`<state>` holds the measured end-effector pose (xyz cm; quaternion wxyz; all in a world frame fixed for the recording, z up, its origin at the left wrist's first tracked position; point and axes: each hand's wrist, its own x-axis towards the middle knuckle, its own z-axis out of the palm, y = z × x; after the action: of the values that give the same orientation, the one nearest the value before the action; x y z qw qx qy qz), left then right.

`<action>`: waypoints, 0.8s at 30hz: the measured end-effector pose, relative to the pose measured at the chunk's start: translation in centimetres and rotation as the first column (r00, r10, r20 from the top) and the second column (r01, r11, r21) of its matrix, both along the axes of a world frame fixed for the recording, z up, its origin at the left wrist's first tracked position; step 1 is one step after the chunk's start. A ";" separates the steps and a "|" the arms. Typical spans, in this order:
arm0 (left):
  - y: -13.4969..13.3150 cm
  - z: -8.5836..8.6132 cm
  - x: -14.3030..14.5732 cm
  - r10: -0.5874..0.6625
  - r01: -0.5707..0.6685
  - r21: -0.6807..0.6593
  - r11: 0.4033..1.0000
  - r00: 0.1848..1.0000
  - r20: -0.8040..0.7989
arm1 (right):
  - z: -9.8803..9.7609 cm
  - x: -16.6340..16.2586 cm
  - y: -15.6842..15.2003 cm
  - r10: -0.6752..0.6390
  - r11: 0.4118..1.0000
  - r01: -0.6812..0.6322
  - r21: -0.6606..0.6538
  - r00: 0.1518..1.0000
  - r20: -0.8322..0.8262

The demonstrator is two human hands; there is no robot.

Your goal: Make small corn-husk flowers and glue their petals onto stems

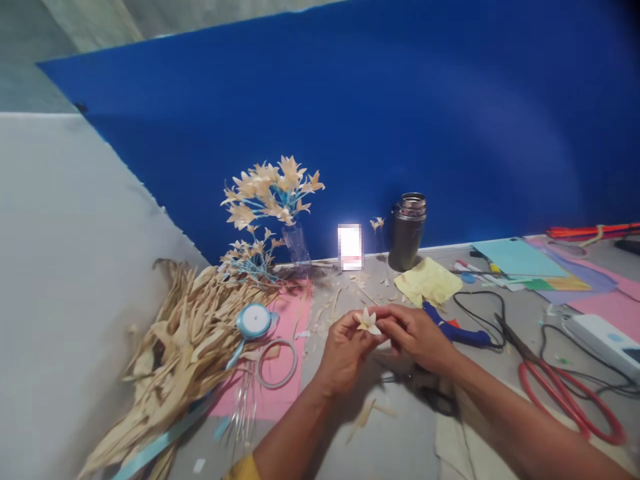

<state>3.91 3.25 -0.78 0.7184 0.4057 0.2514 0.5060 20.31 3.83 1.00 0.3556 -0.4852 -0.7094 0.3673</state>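
A small cream husk flower [369,323] is held between both hands above the grey table [400,440]. My left hand [345,350] pinches it from below with fingers closed around its base. My right hand [417,333] pinches its right side with thumb and fingertips. Just right of my hands lies a blue glue gun [457,331]. Black scissors [425,390] lie partly hidden under my right forearm.
A pile of dried corn husks [170,360] fills the left, with a light blue ribbon spool [254,321] and a tape ring [277,363] on pink paper. A vase of husk flowers [273,207], a steel flask [409,230], red-handled scissors [565,393], cables and coloured sheets lie around.
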 end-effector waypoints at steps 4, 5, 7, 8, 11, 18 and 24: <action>-0.2 0.5 -2.0 0.138 -0.119 0.116 0.986 0.976 -0.169 | -1.6 0.8 1.2 -0.287 0.948 0.286 0.140 0.958 -0.012; 0.0 0.5 -2.5 0.191 -0.162 0.147 0.976 0.958 -0.214 | -2.1 1.2 1.5 -0.375 0.915 0.379 0.138 0.925 -0.054; 0.3 0.1 -3.3 0.301 -0.258 0.184 0.948 0.915 -0.268 | -3.1 2.2 1.9 -0.488 0.855 0.498 0.145 0.867 -0.100; 0.6 -0.1 -3.7 0.351 -0.304 0.197 0.932 0.894 -0.280 | -3.6 2.6 2.1 -0.511 0.838 0.520 0.166 0.854 -0.099; 1.2 -1.0 -4.1 0.430 -0.378 0.219 0.899 0.853 -0.294 | -5.2 3.0 2.3 -0.485 0.845 0.480 0.235 0.874 -0.038; 2.0 -2.5 -4.1 0.460 -0.448 0.112 0.887 0.832 -0.309 | -7.0 3.3 2.7 -0.436 0.865 0.319 0.387 0.859 0.268; 3.0 -3.2 -4.7 0.485 -0.506 -0.043 0.861 0.845 -0.227 | -6.4 4.5 2.8 -0.559 0.817 0.415 0.399 0.737 0.378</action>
<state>-0.78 6.21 -4.00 0.5525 0.3408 0.4466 0.6157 24.81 6.63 -5.38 0.3197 -0.6736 -0.6661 0.0207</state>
